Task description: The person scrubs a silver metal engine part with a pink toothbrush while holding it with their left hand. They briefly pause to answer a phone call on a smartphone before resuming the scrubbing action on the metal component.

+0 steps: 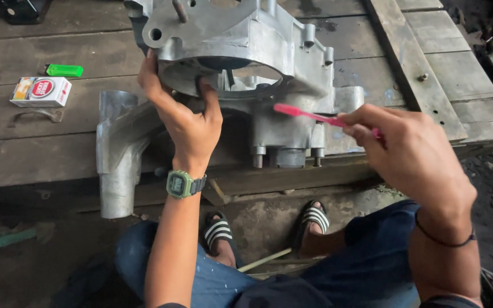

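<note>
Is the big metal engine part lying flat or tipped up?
Tipped up. The metal engine part rests on its lower edge on the wooden planks, its round opening facing the person, steadied by the left hand.

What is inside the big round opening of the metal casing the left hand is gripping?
Through the round opening of the grey engine casing, inner ribs and pale ground below show. The left hand hooks fingers over its rim, covering that edge; deeper parts are in shadow.
</note>
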